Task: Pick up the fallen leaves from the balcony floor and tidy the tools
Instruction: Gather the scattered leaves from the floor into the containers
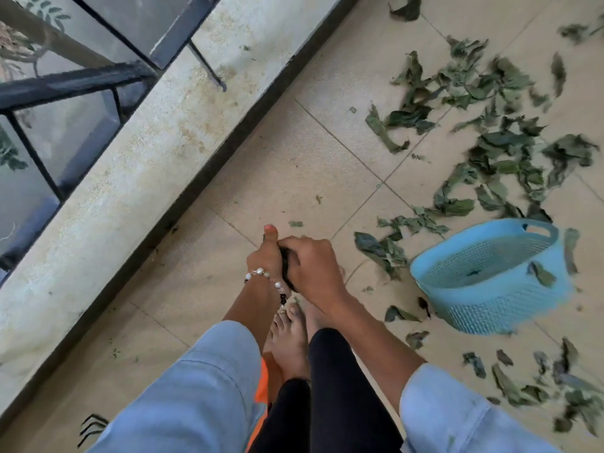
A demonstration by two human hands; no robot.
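Note:
My left hand (pixel 265 258), with a bead bracelet at the wrist, and my right hand (pixel 312 268) meet over the tiled floor. Between them they grip a small dark bundle (pixel 285 268); most of it is hidden, so I cannot tell whether it is leaves or something else. My left thumb points forward. Wilted green leaves (pixel 490 152) lie scattered across the tiles to the right. A light blue plastic basket (pixel 483 310) lies tilted on the floor right of my hands, with a leaf or two inside. More leaves (pixel 523 384) lie at the lower right.
A pale concrete ledge (pixel 137 165) with a black metal railing (pixel 75 83) runs along the left. Black tines of a rake (pixel 93 426) show at the bottom left. My bare feet (pixel 291 341) stand just below my hands.

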